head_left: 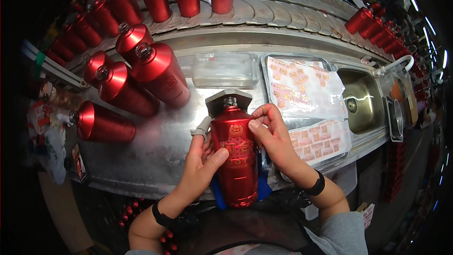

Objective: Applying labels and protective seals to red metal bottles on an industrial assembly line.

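Observation:
A glossy red glass bottle [234, 179] with gold print lies tilted in front of me at the bench's near edge, its clear neck pointing away. Its neck end leans by a dark angular rest [243, 100], and a blue cloth [219, 193] shows beneath its base. My left hand [199, 160] is curled against the bottle's left side, thumb on the front; a pale wrap covers one fingertip. At the right shoulder of the bottle, my right hand [276, 137] presses thumb and fingers together. Whether a thin decal sits under those fingertips cannot be made out.
Several red bottles [163, 73] stand on the left of the metal bench [160, 160]. More ride the slatted conveyor [264, 12] behind. A clear water-filled tray [225, 70], printed decal sheets [302, 82] in a tray, and a sink [361, 101] lie to the right.

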Demonstrator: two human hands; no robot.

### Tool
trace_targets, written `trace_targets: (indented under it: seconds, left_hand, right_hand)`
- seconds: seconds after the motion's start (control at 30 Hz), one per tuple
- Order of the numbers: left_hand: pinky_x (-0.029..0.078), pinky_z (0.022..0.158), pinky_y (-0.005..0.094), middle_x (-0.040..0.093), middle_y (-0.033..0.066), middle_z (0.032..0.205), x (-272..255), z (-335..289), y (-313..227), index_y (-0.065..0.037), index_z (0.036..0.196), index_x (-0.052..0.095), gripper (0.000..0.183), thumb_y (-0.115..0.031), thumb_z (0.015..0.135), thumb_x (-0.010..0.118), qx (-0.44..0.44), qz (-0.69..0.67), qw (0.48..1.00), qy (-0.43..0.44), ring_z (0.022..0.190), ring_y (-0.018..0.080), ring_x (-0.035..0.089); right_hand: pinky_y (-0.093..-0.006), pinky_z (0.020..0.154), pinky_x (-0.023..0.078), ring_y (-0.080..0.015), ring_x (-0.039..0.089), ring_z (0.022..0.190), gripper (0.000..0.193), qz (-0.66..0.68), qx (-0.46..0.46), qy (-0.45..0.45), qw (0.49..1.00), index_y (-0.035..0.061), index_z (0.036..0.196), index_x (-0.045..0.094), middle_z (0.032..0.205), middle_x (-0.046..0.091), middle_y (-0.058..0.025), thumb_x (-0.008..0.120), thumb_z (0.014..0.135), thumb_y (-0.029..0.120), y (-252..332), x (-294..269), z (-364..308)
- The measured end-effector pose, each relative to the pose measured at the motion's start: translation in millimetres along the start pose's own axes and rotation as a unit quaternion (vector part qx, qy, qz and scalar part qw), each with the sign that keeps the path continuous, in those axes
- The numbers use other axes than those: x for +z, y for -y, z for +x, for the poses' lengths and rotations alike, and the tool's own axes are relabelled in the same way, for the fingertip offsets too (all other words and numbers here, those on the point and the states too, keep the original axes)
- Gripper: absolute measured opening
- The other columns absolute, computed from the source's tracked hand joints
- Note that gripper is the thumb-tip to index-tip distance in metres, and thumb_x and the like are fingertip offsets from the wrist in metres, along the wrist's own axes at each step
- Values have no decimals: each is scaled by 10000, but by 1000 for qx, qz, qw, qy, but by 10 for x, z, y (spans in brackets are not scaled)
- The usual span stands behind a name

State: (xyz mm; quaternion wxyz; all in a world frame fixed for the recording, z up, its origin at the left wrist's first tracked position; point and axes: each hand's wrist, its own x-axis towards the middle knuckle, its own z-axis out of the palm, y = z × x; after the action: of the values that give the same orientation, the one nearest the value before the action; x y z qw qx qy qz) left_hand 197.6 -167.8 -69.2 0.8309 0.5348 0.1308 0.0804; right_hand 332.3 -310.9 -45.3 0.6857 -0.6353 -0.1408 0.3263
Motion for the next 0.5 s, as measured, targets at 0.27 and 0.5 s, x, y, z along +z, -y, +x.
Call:
trace_targets:
  seconds: [0.27, 0.5]
  left_hand:
    - [416, 1035, 325, 480, 165, 1366, 96, 279, -139, 29, 1451, 309, 649, -190, 942, 647, 1, 24, 998, -53, 1215, 188, 515]
    - [466, 969, 301, 528, 144, 1303, 65, 337, -33, 20, 1398, 375, 542, -151, 952, 630, 33, 16, 997, -66, 1153, 167, 552]
  right_hand:
    - [-163, 602, 379, -14, 406, 742, 304, -50, -17, -9, 999, 59, 1058, 467, 833, 450, 20, 705, 899, 162, -32, 70, 87]
    - [-162, 586, 356, -16, 381, 725, 311, -70, -68, -30, 995, 56, 1004, 475, 811, 434, 29, 730, 879, 184, -169, 77, 180]
